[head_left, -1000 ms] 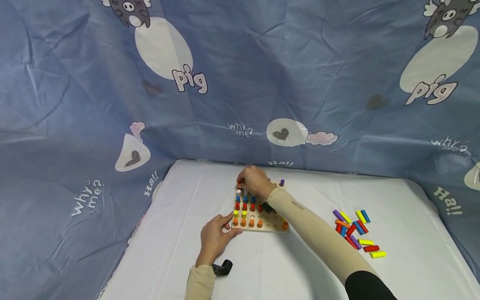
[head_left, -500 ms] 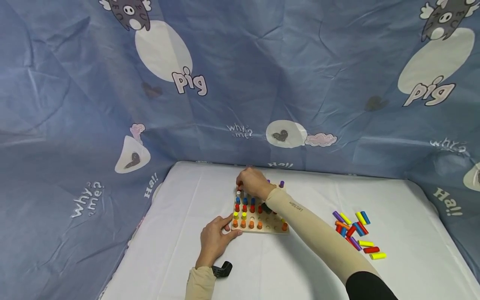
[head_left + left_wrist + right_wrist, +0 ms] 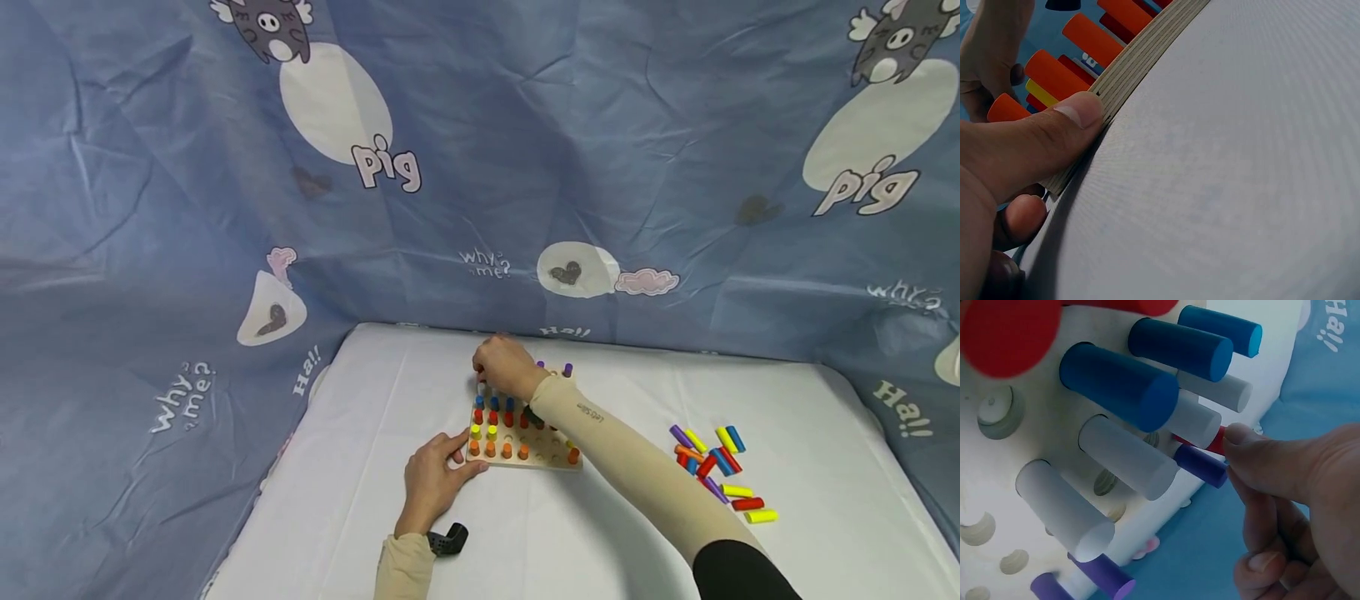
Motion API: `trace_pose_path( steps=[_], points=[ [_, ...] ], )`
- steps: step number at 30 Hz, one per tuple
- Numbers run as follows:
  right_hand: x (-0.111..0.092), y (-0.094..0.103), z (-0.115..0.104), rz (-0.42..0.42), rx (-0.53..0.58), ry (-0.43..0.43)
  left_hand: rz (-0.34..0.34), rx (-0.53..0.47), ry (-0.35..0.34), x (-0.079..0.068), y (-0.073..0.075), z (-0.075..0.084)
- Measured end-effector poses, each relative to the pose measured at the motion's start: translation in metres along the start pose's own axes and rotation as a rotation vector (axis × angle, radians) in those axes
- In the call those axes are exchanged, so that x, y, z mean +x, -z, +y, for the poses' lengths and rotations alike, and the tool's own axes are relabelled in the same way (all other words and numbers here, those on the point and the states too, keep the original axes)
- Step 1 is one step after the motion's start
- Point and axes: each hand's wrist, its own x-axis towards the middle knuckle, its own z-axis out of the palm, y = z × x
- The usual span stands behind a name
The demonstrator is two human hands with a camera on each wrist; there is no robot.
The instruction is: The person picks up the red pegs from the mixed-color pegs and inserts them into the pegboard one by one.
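Observation:
A wooden pegboard [image 3: 542, 463] lies on the white table with coloured pegs standing in rows. My left hand [image 3: 435, 477] grips its near left corner; in the left wrist view the thumb [image 3: 1082, 112] presses the layered edge below the orange pegs [image 3: 1057, 72]. Over the far left corner, my right hand [image 3: 506, 364] pinches a red peg [image 3: 1217, 444] between thumb and fingertip. Right beside it stand a purple peg [image 3: 1202, 465] and white pegs [image 3: 1129, 456], with blue pegs [image 3: 1119, 384] in the row behind. The peg's lower end is hidden by a white peg.
Loose red, yellow, blue, purple and orange pegs [image 3: 720, 464] lie in a pile to the right. Bare holes [image 3: 1015, 561] show between the standing pegs. A blue printed curtain [image 3: 450, 208] hangs behind the table's far edge.
My right fingertips have sunk slightly toward the board with the red peg, which shows less in the head view. The left hand stays on the corner. The head view has shifted a little.

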Motion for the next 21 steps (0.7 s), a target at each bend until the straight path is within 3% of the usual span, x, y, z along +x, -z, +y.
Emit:
trace_pose_path(
  steps=[21],
  points=[
    [-0.002, -0.012, 0.007, -0.058, 0.012, -0.135, -0.006, -0.002, 0.017, 0.000, 0.002, 0.003]
  ],
)
